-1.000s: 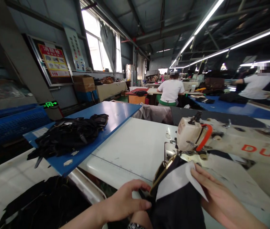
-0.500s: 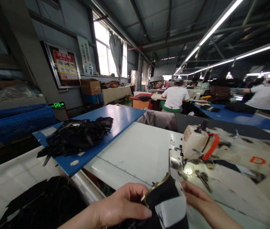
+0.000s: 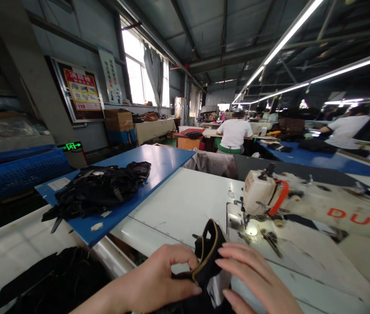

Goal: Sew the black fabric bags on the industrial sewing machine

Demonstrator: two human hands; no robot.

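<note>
My left hand (image 3: 160,279) pinches a black fabric piece with a brass zipper (image 3: 206,257) at the near edge of the white sewing table (image 3: 185,205). My right hand (image 3: 253,279) lies on the same piece from the right, fingers curled over its white lining. The zipper end curls upward between the two hands. A cream sewing machine (image 3: 266,192) with an orange part stands just beyond, its lit needle area a short way behind the fabric.
A heap of black pieces (image 3: 100,187) lies on a blue board (image 3: 158,159) to the left. More black fabric (image 3: 50,283) sits low at the left. Blue crates (image 3: 18,172) line the wall. Other people (image 3: 233,133) sit at tables farther back.
The fabric piece has come back from under the machine head toward me. My right hand moved from its white lining's edge to lie over it, and the zipper end now stands up.
</note>
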